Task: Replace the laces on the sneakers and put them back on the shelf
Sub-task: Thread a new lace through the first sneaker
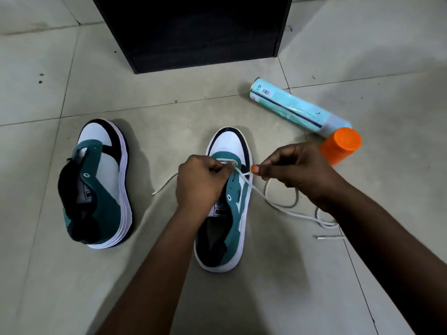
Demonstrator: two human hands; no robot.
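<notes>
Two teal, white and black sneakers stand on the tiled floor. The left sneaker (99, 187) has no lace and leans a little. The right sneaker (227, 213) sits in the middle, toe pointing away. A white lace (273, 204) runs through its front eyelets and trails in loops to the right; its other end lies left of the shoe. My left hand (197, 182) grips the shoe's front eyelet area with curled fingers. My right hand (297, 170) pinches the lace just right of the front eyelet.
A dark shelf unit (193, 32) stands on the floor straight ahead. A light blue spray can (297, 107) lies on its side at the right, with an orange cap (341, 145) beside my right hand. Pale floor tiles surround the shoes.
</notes>
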